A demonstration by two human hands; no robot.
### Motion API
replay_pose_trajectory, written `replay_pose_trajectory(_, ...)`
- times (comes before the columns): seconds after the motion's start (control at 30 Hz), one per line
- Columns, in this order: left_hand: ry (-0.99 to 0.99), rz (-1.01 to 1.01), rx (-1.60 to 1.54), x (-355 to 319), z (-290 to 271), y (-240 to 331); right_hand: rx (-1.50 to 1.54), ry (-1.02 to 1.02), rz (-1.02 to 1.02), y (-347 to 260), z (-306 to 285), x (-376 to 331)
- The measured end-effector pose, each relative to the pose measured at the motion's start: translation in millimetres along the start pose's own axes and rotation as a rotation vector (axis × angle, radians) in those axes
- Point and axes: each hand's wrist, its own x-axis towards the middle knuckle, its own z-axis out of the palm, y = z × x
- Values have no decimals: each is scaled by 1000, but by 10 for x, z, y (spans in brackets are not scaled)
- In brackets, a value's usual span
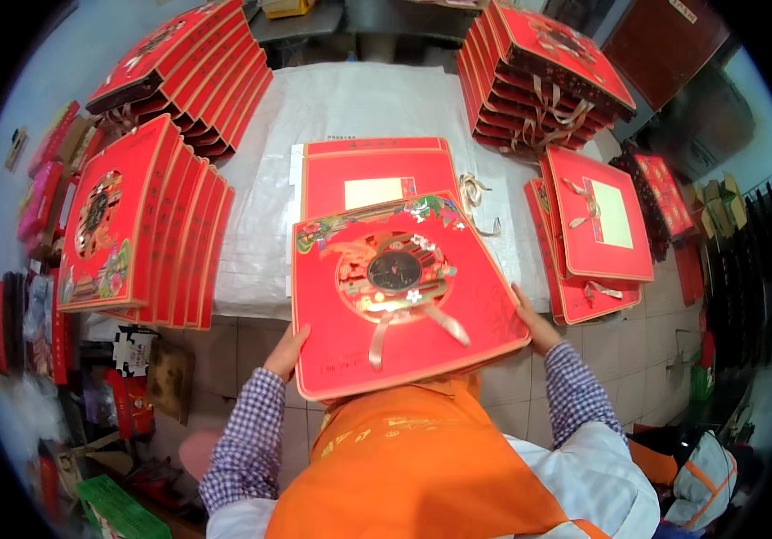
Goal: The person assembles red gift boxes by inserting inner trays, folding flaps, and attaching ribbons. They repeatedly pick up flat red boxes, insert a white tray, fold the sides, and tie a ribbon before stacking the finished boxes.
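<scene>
A flat red gift box [399,292] with a round patterned medallion and a pale ribbon on its lid is held up in front of me, tilted toward my chest. My left hand [287,350] grips its lower left edge, fingers mostly hidden under the box. On the right edge sits my right hand [534,325], closed on the rim. Behind the box, a second red box [377,171] with a cream label lies flat on the white-covered table [269,225].
Rows of similar red boxes stand on edge at left [148,225] and far left [193,72]. More are stacked at the back right [548,72] and lie flat at right [597,234]. Tiled floor shows below the table. Assorted packages crowd the left floor.
</scene>
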Motion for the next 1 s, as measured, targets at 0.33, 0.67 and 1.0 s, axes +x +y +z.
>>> replay_pose_trajectory(0.33, -141, -107, -154, -799, 398, 1845, -296, -156, -30, -2343, -145, -320)
replay_pose_trajectory(0.67, 415, 641, 539, 54, 155, 1857, -366, 36, -54, -2601, -412, 531)
replay_pose_trajectory(1.0, 383, 764, -607, 306, 815, 1965, 250, 139, -270, -1282, 500, 361)
